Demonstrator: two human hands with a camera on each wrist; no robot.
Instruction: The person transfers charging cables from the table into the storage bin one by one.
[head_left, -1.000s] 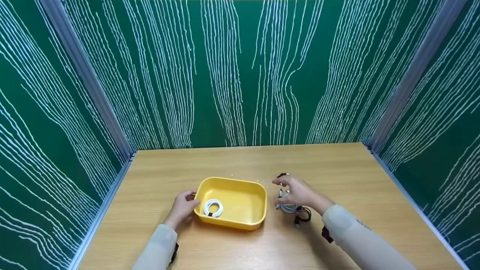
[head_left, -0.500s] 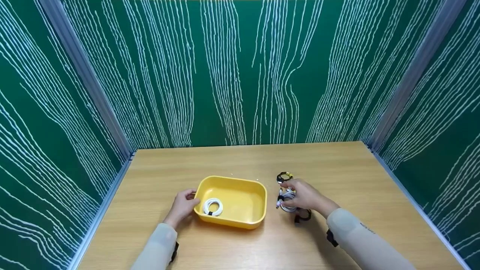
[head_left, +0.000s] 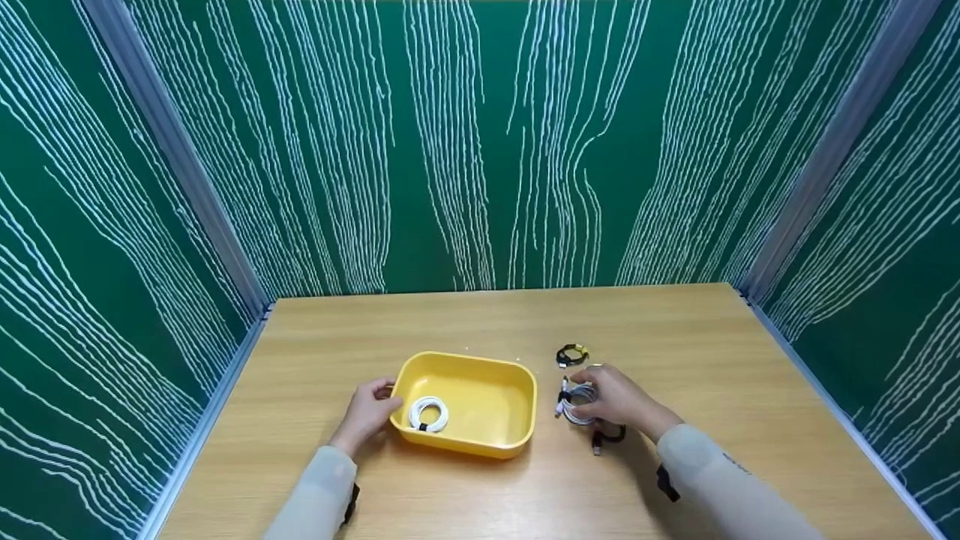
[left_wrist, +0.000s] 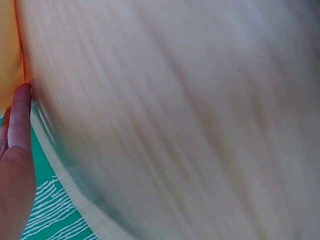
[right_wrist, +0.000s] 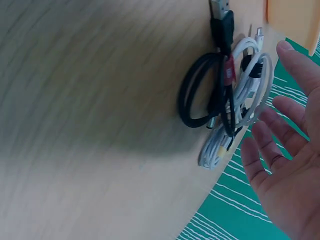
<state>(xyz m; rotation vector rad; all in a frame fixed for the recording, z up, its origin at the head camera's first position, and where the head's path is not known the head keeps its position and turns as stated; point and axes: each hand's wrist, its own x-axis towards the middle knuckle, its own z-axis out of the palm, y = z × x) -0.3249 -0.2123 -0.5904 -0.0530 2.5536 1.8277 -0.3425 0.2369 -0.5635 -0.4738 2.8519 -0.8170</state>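
A yellow tray (head_left: 517, 390) sits on the wooden table (head_left: 675, 337) with a white coiled cable (head_left: 427, 414) inside it. My left hand (head_left: 384, 399) rests against the tray's left wall, one straight finger (left_wrist: 20, 115) beside the yellow side (left_wrist: 7, 50). My right hand (head_left: 589, 391) hovers right of the tray over a second white coil (head_left: 571, 396). In the right wrist view its fingers (right_wrist: 272, 145) are spread and relaxed next to this white coil (right_wrist: 247, 92), which overlaps a black coiled cable (right_wrist: 192, 95). A small black-and-yellow coil (head_left: 571, 354) lies just behind.
Green panels with white lines wall the table at the back and both sides, with metal posts (head_left: 180, 165) in the corners. The black cable (head_left: 609, 435) lies under my right wrist. The tray's corner (right_wrist: 295, 20) shows near my right fingertips.
My right hand has drawn back from the black-and-yellow coil toward me and come down over the white coil. That small coil is now uncovered. My left hand has stayed at the tray.
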